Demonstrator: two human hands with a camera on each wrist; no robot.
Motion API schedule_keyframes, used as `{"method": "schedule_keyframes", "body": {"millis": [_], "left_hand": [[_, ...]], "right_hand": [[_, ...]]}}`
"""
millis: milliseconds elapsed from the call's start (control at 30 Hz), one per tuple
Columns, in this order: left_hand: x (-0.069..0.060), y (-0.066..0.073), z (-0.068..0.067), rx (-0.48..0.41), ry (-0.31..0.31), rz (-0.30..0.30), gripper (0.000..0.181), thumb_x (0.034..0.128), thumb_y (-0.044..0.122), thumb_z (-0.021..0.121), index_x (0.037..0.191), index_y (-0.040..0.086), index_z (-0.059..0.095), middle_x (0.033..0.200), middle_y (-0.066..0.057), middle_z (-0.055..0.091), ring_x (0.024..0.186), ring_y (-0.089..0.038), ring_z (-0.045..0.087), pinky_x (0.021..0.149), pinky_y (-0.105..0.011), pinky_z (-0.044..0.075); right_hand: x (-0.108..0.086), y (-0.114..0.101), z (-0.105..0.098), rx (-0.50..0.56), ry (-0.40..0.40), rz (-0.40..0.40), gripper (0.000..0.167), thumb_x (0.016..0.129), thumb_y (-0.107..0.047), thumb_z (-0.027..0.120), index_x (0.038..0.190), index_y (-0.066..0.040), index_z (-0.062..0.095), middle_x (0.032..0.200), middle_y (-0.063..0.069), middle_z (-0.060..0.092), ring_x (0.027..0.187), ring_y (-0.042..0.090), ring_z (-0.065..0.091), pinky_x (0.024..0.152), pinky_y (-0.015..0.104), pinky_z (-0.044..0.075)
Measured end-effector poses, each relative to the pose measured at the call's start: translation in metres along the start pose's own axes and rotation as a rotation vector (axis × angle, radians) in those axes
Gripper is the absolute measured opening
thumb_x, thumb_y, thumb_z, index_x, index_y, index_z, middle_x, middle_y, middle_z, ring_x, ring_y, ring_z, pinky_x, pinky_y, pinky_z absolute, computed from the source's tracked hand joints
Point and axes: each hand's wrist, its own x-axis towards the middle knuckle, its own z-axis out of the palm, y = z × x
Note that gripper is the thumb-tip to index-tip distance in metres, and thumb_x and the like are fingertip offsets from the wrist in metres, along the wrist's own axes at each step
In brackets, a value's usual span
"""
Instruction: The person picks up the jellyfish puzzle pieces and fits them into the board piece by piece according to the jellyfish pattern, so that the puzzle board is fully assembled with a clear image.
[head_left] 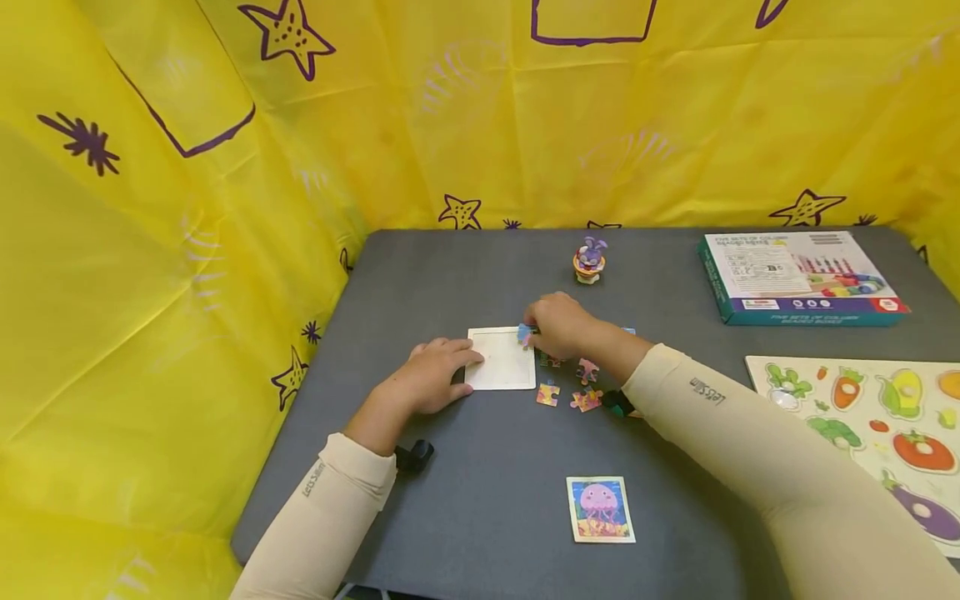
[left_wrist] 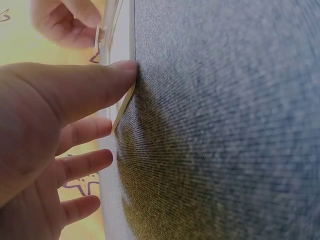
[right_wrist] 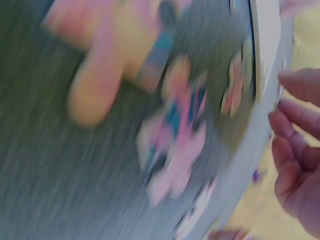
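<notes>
A white puzzle tray (head_left: 501, 368) lies flat on the grey table. My left hand (head_left: 435, 377) rests at its left side, fingers spread and fairly straight; in the left wrist view the thumb (left_wrist: 107, 85) touches the tray's edge. Over the tray's upper right corner, my right hand (head_left: 561, 323) pinches a blue and pink jigsaw piece (head_left: 524, 335) between thumb and fingers. That piece shows only as a thin edge in the left wrist view. Several loose jigsaw pieces (head_left: 587, 400) lie right of the tray, some partly hidden by the right arm.
A jellyfish picture card (head_left: 602, 510) lies near the table's front. Behind the right hand stands a small purple rabbit figure (head_left: 590, 260). At the right are a boxed bead set (head_left: 806, 279) and a vegetable puzzle board (head_left: 870, 417). Yellow cloth (head_left: 465, 125) hangs behind.
</notes>
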Motion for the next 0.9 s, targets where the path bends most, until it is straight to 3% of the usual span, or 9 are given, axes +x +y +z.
{"method": "schedule_keyframes", "body": {"millis": [100, 267, 433, 667, 900], "left_hand": [[0.001, -0.001, -0.001, -0.027, 0.017, -0.012, 0.048, 0.0948, 0.031, 0.074, 0.138, 0.017, 0.059, 0.147, -0.006, 0.056, 0.136, -0.032, 0.049, 0.108, -0.054, 0.038], [0.004, 0.000, -0.002, -0.084, 0.022, -0.042, 0.053, 0.0926, 0.025, 0.077, 0.138, 0.012, 0.053, 0.138, -0.005, 0.060, 0.132, -0.031, 0.051, 0.106, -0.052, 0.038], [0.005, 0.004, -0.002, -0.062, -0.002, -0.022, 0.066, 0.0941, 0.023, 0.075, 0.153, 0.015, 0.045, 0.153, -0.008, 0.050, 0.141, -0.033, 0.045, 0.111, -0.055, 0.036], [0.005, 0.006, -0.004, -0.022, -0.026, -0.013, 0.072, 0.0953, 0.024, 0.073, 0.158, 0.015, 0.039, 0.154, -0.011, 0.047, 0.143, -0.034, 0.041, 0.114, -0.056, 0.034], [0.008, 0.008, -0.008, 0.037, -0.069, -0.027, 0.068, 0.0961, 0.028, 0.072, 0.156, 0.014, 0.043, 0.154, -0.013, 0.043, 0.142, -0.036, 0.040, 0.113, -0.055, 0.035]], "right_hand": [[0.011, -0.020, 0.005, -0.006, -0.038, -0.042, 0.033, 0.094, -0.025, 0.074, 0.120, -0.005, 0.073, 0.120, 0.013, 0.071, 0.114, 0.034, 0.060, 0.104, 0.050, 0.045], [0.030, -0.036, 0.015, -0.026, -0.054, -0.074, 0.028, 0.093, -0.021, 0.074, 0.119, -0.008, 0.075, 0.121, 0.012, 0.071, 0.114, 0.032, 0.059, 0.103, 0.048, 0.044], [0.044, -0.040, 0.019, -0.004, -0.005, -0.073, 0.028, 0.089, -0.020, 0.078, 0.114, -0.009, 0.076, 0.115, 0.010, 0.074, 0.111, 0.032, 0.064, 0.102, 0.047, 0.047], [0.057, -0.043, 0.017, 0.080, -0.009, -0.030, 0.026, 0.083, -0.020, 0.083, 0.105, -0.008, 0.075, 0.098, 0.005, 0.073, 0.094, 0.025, 0.066, 0.087, 0.040, 0.053], [0.051, -0.037, 0.005, 0.139, -0.038, -0.004, 0.035, 0.086, -0.020, 0.083, 0.116, -0.008, 0.071, 0.102, 0.006, 0.071, 0.096, 0.024, 0.065, 0.088, 0.039, 0.052]]}}
